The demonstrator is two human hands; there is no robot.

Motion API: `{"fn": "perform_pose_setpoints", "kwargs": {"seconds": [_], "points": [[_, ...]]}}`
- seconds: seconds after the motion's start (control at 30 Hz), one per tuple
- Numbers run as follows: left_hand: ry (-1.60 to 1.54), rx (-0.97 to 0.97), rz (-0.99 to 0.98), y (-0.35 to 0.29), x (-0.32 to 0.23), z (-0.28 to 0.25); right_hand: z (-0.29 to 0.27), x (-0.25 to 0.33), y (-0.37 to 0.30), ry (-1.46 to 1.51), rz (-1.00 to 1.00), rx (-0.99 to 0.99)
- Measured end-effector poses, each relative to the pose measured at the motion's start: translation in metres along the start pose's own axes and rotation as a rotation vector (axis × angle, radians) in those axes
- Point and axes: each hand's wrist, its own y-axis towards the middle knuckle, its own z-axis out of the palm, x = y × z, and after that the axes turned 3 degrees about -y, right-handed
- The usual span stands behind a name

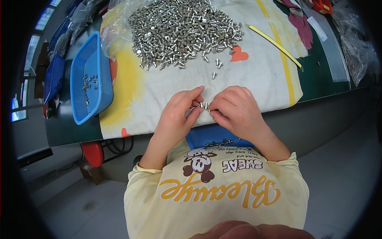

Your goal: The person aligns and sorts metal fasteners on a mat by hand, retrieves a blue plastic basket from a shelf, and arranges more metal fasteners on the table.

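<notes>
My left hand [180,110] and my right hand [238,109] meet close together over the near edge of the cloth-covered table. Between their fingertips are a few small silver headed metal fasteners [204,106], resembling rivets or short screws. Fingers of both hands are pinched on these pieces; fingertips partly hide them, so their exact number is unclear. Farther back lies a large heap of similar fasteners [179,34], with a few loose ones [215,75] in front of it. Below my hands, a blue tray [195,137] at my lap holds several more fasteners.
A blue plastic basket [106,81] with several fasteners inside stands at the left. On the right lies a yellow strip [274,44] across the cloth [262,75]. Clear plastic bags [356,40] crowd the far right; a red stool [92,154] stands below the table's left side.
</notes>
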Motion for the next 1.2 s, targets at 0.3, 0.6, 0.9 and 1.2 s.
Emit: {"fn": "perform_pose_setpoints", "kwargs": {"seconds": [0.3,0.6,0.9,1.2], "points": [[-0.026,0.021,-0.014,0.000,0.000,-0.001,-0.001,-0.001,-0.003,-0.014,0.029,-0.002],[-0.015,0.017,-0.001,-0.001,0.001,0.000,-0.001,0.000,-0.004,-0.019,0.028,0.007],[-0.006,0.023,0.032,-0.002,0.003,0.000,-0.012,-0.003,-0.006,-0.014,0.075,0.001],[-0.033,0.035,0.037,0.001,0.002,-0.001,-0.008,-0.004,-0.005,-0.012,0.081,-0.011]]}}
